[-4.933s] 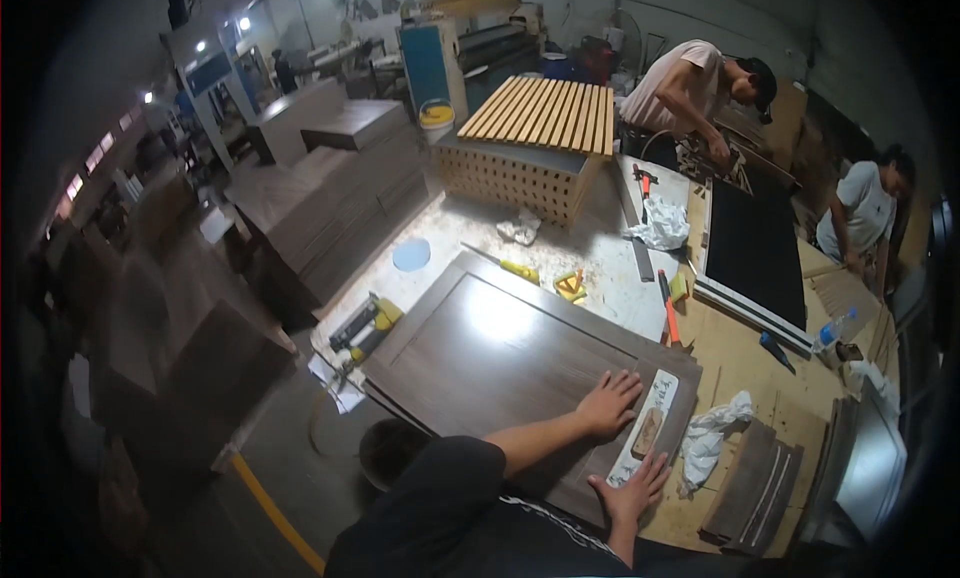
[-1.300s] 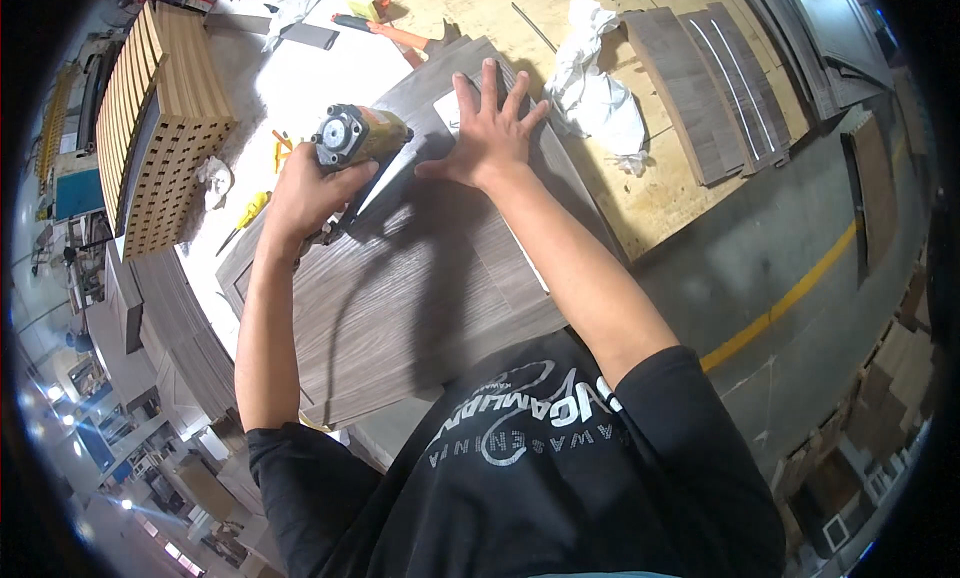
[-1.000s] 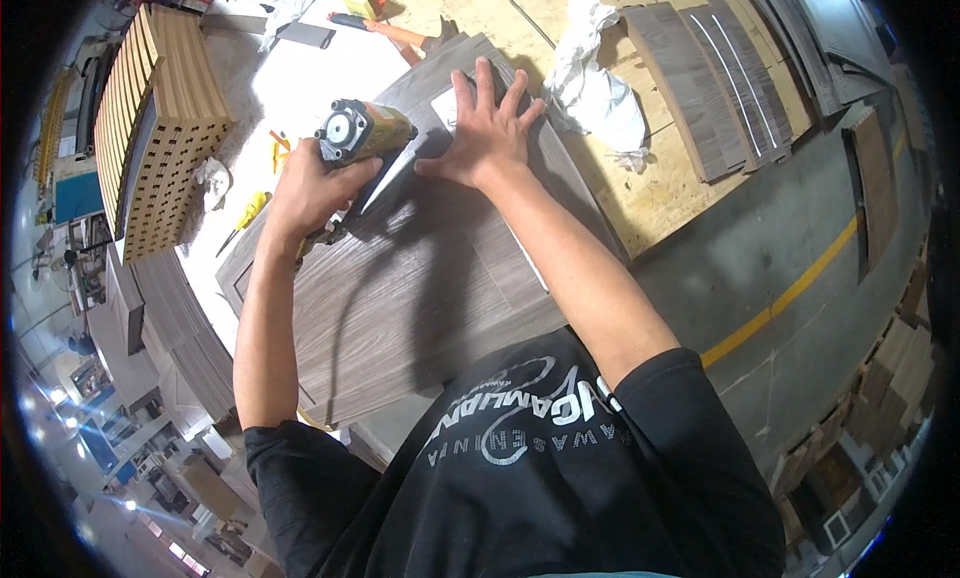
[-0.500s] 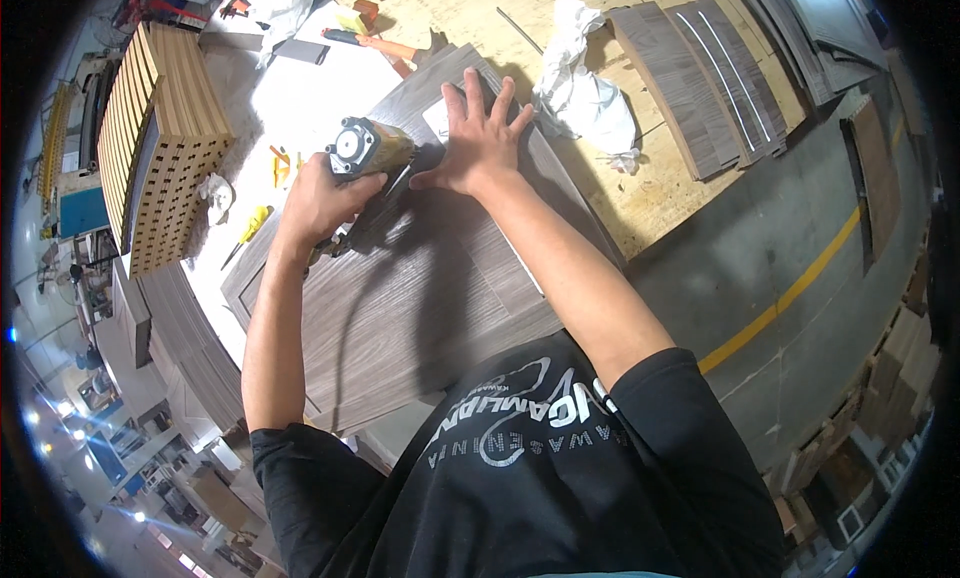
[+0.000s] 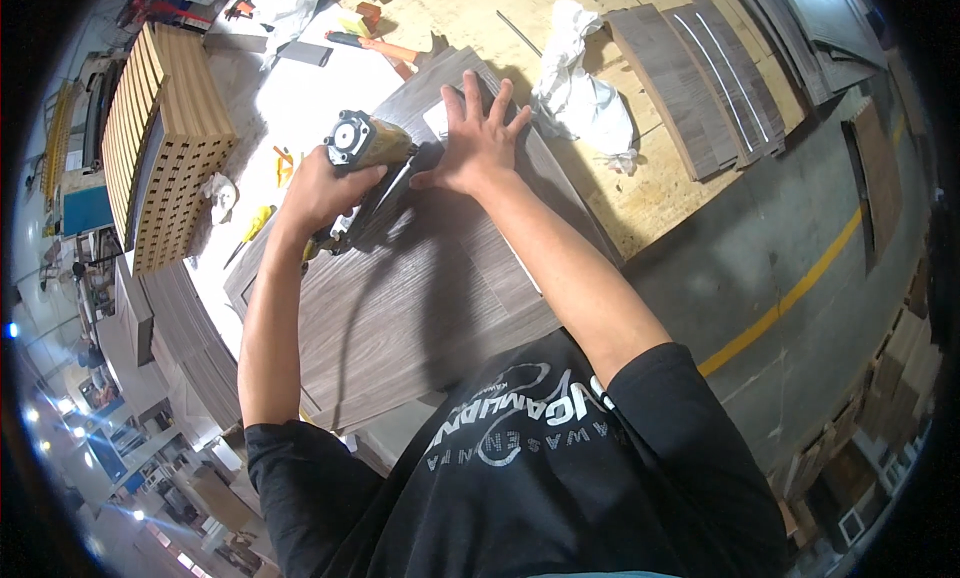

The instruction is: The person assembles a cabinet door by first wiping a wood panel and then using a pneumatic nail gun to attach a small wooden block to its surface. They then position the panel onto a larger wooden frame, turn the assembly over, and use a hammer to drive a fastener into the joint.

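Note:
A pneumatic nail gun (image 5: 378, 150) with a round metal cap is gripped in my left hand (image 5: 322, 193), my fingers closed around its handle. Its nose points toward my right hand, over a grey wood-grain panel (image 5: 420, 308) lying on the workbench; whether the nose touches is unclear. With fingers spread, my right hand (image 5: 482, 148) rests flat on the panel's far part, partly over a small white label (image 5: 436, 118). A thin dark line, hose or shadow, runs down across the panel below the gun.
Left of the panel lie a yellow-handled screwdriver (image 5: 252, 226) and a stack of slotted wooden pieces (image 5: 180, 138). An orange-handled hammer (image 5: 392, 50) is at the back. White plastic wrap (image 5: 580, 88) and grey boards with white strips (image 5: 690, 88) lie to the right.
The nail gun has shifted and tilted slightly up and to the left with my left hand. My right hand stays spread in nearly the same place.

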Motion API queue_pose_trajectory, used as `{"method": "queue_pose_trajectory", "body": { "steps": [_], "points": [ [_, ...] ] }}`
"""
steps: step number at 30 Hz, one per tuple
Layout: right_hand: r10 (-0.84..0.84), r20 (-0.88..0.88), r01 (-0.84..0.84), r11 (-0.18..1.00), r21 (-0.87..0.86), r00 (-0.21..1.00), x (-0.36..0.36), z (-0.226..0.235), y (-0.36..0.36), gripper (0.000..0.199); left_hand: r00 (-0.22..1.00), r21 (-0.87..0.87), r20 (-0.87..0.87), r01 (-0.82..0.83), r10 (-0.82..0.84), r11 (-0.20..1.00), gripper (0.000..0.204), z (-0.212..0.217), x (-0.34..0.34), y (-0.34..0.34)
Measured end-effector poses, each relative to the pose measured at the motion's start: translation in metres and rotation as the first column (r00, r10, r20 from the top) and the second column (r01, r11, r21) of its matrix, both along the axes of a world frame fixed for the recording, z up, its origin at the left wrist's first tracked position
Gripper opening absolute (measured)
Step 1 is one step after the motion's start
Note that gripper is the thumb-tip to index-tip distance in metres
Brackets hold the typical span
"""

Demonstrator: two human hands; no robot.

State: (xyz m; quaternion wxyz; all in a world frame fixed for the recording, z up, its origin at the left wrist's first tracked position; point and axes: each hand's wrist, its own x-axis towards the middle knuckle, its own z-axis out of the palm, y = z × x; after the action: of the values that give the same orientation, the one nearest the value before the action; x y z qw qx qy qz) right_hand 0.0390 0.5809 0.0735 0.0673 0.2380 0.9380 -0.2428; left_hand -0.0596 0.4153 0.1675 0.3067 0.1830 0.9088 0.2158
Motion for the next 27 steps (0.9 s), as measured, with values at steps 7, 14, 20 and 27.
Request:
{"method": "queue_pose_trajectory", "body": {
  "steps": [7,14,20,27],
  "points": [
    [0.001,-0.067,0.001,1.000,0.031,0.998,-0.001,-0.012,0.001,0.132,0.982,0.011,-0.173,-0.076,0.076,0.997,0.047,0.014,0.055,-0.031],
    [0.233,-0.020,-0.233,0.972,-0.013,0.972,0.019,-0.009,0.030,0.133,0.994,0.031,0.000,0.107,-0.107,0.994,0.036,0.044,0.179,-0.046],
    [0.287,-0.080,-0.284,0.958,0.047,0.955,0.047,-0.017,0.042,0.124,0.993,-0.125,0.062,0.107,-0.099,0.986,0.048,0.023,0.208,-0.023],
    [0.287,-0.119,-0.280,0.957,0.069,0.951,0.048,-0.022,0.042,0.121,0.988,-0.076,-0.067,0.131,-0.136,0.988,0.042,0.019,0.208,-0.017]
  ]
}}
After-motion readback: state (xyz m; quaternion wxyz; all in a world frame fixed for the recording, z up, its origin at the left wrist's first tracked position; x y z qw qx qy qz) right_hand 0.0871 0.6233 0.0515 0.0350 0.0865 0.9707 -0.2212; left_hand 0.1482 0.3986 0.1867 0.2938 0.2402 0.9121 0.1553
